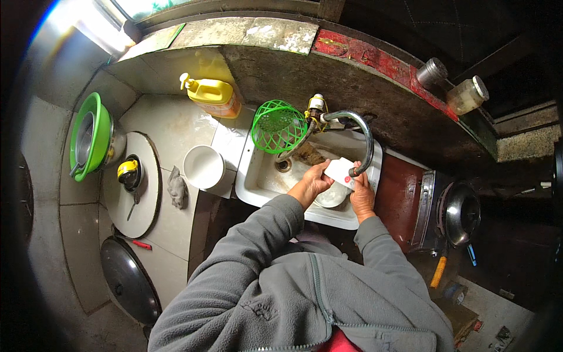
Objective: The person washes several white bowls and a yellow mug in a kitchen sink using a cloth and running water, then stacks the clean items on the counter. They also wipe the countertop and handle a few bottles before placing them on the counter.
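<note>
Both my hands grip a white dish (338, 170) with a small red mark, just below the spout of the curved metal faucet (368, 136). My left hand (316, 181) has it by the left side. At its right side, close under the spout tip, is my right hand (362, 193). The dish's exact shape is hard to tell at this angle. Beneath my hands a pale round vessel (333, 198) sits in the white sink (259, 187), partly hidden. A brown scrubber-like thing (310, 154) lies behind the dish, near the drain (283, 166).
A green plastic basket (279, 125) stands at the sink's back left corner. Left of the sink are a white bowl (204, 167), a yellow pump jug (214, 97), a grey rag (177, 189) and a round board (132, 207). A wok (460, 213) is at the right.
</note>
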Tool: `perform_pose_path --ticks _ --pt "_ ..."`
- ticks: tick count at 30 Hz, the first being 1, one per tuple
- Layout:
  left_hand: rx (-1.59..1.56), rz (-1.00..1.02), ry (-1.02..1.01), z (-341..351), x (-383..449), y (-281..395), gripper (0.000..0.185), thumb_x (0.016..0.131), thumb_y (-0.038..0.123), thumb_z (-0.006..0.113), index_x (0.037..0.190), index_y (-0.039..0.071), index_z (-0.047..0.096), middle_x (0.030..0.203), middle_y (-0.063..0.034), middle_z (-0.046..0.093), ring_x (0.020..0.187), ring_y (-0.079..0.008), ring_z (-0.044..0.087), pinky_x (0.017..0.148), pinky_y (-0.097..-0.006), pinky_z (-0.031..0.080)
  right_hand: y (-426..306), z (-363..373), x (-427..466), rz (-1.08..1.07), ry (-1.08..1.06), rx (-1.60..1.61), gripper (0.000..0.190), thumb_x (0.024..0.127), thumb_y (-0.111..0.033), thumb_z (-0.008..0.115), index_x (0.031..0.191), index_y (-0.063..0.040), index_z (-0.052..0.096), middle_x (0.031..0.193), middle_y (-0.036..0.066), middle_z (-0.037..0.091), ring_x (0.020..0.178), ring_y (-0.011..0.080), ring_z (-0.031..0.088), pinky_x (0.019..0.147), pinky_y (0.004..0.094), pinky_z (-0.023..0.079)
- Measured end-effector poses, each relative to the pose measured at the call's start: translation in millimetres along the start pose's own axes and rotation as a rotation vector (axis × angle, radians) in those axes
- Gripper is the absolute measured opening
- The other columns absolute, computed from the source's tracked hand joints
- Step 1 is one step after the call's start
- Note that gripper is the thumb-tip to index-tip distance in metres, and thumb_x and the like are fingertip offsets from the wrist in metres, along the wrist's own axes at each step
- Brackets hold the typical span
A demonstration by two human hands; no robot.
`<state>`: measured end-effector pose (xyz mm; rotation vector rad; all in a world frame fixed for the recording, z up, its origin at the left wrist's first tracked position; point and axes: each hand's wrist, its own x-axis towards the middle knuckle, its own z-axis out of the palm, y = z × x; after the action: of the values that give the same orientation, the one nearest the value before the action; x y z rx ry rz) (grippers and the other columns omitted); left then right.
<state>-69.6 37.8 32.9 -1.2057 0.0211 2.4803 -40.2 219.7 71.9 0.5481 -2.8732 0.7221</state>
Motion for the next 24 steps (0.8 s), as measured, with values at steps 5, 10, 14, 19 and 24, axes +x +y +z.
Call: perform_pose_path --ticks 5,10,14,19,24 --pt "0.359 0.075 -0.212 -3 -26 8 0.023 0.093 0.011 0.062 0.113 0.0 0.06 0.111 -0.0112 0.066 0.1 -0.0231 0.066 0.09 -0.0384 0.054 -32 -15 -11 -0.001 -0.065 0.137 0.072 0.078 -0.021 0.072 0.141 -0.011 0.039 0.145 0.017 0.04 0.13 0.037 0.042 0.104 0.0444 0.038" --pt "0.994 0.303 -0.476 -22 -51 -1 0.022 0.088 0.007 0.061 0.11 0.005 0.063 0.109 -0.0071 0.067 0.096 -0.0193 0.065 0.084 -0.0353 0.053 -69 -5 14 -0.235 -0.108 0.173 0.048 0.092 -0.041 0.054 0.131 -0.012 0.057 0.143 0.01 0.045 0.134 0.0323 0.038 0.11 0.0468 0.026" --pt "0.912 0.186 -0.362 -22 -60 -13 0.016 0.089 0.012 0.063 0.105 0.01 0.066 0.098 -0.0025 0.069 0.091 -0.0175 0.066 0.081 -0.0321 0.053 -14 44 60 -0.568 -0.272 0.082 0.045 0.086 -0.041 0.061 0.117 -0.01 0.065 0.123 0.009 0.062 0.12 0.0319 0.052 0.101 0.0485 0.04" --pt "0.968 0.166 -0.424 -27 -68 5 0.032 0.082 0.004 0.073 0.113 0.004 0.066 0.104 -0.0061 0.07 0.095 -0.0191 0.066 0.089 -0.0343 0.052 -26 19 93 0.582 -0.63 0.991 0.04 0.09 -0.046 0.061 0.096 -0.008 0.068 0.093 0.008 0.069 0.087 0.0224 0.066 0.078 0.0363 0.052" --pt "1.048 0.183 -0.512 -21 -82 7 0.036 0.081 0.006 0.074 0.116 0.003 0.065 0.105 -0.0061 0.07 0.094 -0.0189 0.066 0.089 -0.0331 0.05 6 31 64 1.109 -0.544 1.784 0.046 0.087 -0.053 0.063 0.098 -0.009 0.067 0.091 0.007 0.07 0.077 0.0212 0.066 0.074 0.0373 0.054"
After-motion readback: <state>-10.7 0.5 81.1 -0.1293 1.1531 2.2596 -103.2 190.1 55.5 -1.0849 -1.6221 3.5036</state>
